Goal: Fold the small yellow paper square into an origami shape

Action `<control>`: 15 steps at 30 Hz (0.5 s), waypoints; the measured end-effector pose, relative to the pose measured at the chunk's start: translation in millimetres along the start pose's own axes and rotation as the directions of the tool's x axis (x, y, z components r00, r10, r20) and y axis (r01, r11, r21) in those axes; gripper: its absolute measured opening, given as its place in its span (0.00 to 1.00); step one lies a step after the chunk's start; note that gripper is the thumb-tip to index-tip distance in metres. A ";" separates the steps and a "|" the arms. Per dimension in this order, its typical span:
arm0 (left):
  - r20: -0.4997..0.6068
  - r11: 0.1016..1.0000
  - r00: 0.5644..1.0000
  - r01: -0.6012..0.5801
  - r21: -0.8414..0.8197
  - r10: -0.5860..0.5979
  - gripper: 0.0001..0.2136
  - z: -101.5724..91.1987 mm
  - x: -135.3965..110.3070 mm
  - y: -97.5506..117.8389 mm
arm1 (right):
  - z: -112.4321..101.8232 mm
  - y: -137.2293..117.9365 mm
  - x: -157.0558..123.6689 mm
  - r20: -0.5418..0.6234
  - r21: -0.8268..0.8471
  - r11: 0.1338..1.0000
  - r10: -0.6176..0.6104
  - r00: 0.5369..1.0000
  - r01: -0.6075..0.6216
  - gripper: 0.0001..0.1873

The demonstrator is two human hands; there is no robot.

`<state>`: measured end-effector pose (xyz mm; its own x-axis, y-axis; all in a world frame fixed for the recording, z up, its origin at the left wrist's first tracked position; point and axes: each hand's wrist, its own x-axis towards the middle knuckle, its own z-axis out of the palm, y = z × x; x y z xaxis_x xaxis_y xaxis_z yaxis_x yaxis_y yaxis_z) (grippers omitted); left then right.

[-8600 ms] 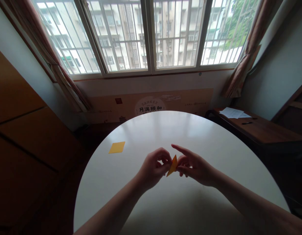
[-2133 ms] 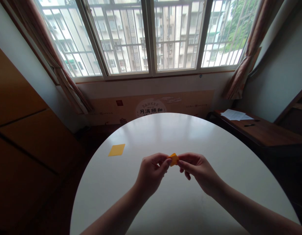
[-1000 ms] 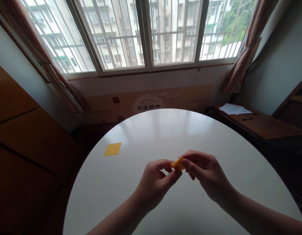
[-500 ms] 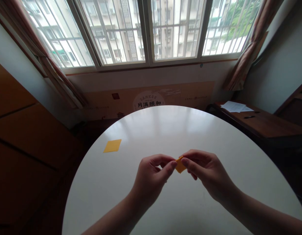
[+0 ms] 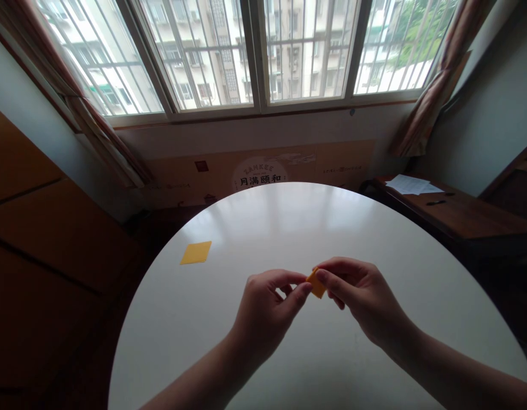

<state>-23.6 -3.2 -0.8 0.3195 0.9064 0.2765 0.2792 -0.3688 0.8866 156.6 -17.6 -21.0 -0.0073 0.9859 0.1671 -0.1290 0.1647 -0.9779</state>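
Above the round white table (image 5: pixel 374 228) I hold a small folded piece of orange paper (image 5: pixel 318 286) between both hands. My left hand (image 5: pixel 267 313) pinches its left edge with thumb and forefinger. My right hand (image 5: pixel 357 299) pinches its right side, fingers curled round it. Most of the paper is hidden by my fingertips. A flat square sheet of orange paper (image 5: pixel 196 252) lies on the table far to the left, well away from both hands.
A dark wooden side desk (image 5: pixel 460 219) with white papers (image 5: pixel 411 185) and a black pen (image 5: pixel 436 202) stands at the right. A barred window (image 5: pixel 263 54) with curtains fills the back wall. Brown wooden panelling (image 5: pixel 45 239) runs along the left.
The paper has gone from a larger triangle to a small folded piece. My hands have closed in on it and shifted slightly; both keep pinching it.
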 end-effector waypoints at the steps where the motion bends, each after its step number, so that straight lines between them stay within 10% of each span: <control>1: 0.000 1.000 1.000 -0.004 0.008 0.004 0.07 0.0 -0.5 0.3 | 0.4 -0.7 0.1 0.002 -0.012 1.000 -0.014 1.000 0.014 0.09; 15: 0.110 0.904 0.964 0.266 -0.334 -0.242 0.12 1.0 4.8 -2.0 | -1.6 3.4 -1.5 0.066 -0.025 0.999 0.040 0.997 -0.038 0.14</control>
<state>-21.7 1.8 -1.6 0.3398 0.9404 0.0108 0.0347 -0.0240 0.9991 157.8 -18.5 -24.8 -0.0775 0.9877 0.1360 -0.1034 0.1277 -0.9864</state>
